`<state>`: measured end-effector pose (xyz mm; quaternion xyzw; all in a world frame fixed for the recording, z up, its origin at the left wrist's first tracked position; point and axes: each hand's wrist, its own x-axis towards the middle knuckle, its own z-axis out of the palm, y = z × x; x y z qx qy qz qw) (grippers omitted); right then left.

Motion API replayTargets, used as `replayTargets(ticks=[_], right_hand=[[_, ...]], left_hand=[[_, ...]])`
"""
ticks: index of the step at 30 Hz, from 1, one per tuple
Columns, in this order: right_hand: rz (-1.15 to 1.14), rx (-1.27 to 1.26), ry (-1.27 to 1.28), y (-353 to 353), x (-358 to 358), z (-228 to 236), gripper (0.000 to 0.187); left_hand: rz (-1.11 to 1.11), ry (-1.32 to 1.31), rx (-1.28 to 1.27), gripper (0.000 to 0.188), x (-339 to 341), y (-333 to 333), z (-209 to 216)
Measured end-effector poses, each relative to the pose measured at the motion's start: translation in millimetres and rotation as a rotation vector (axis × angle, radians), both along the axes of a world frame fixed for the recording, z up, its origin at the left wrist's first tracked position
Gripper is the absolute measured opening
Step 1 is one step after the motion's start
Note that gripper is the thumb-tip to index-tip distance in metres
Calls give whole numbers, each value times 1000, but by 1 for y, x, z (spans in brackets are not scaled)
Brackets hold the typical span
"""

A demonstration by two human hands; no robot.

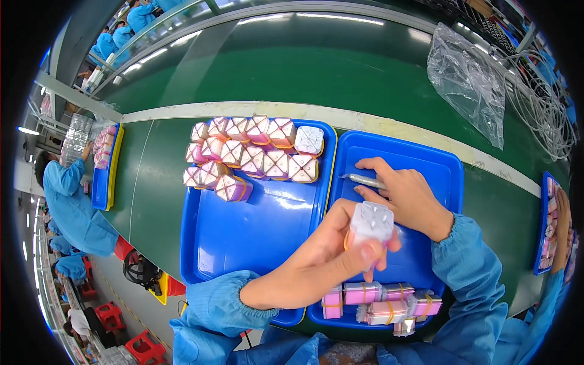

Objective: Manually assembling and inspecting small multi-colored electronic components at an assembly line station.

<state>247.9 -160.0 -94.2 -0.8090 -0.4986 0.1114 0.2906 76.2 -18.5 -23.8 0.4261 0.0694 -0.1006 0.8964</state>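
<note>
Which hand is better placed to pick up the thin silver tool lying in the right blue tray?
Probably the right hand. Its fingers already rest on the silver tool in the right blue tray, while the left hand is occupied holding a white block.

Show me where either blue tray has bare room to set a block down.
Left tray: its front half is bare, below the block cluster. Right tray: bare at the back right corner; the pen tool and right hand fill its middle, banded blocks its front. The left hand holds a white block over the divide.
</note>
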Motion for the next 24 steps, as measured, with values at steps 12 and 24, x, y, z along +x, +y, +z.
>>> replayTargets(ticks=[12,24], right_hand=[[4,-47,49,2,-1,6,35],[0,-69,82,3,-2,10,34]], left_hand=[[281,-810,931,70,7,24,2],[323,-789,684,65,3,17,-1]])
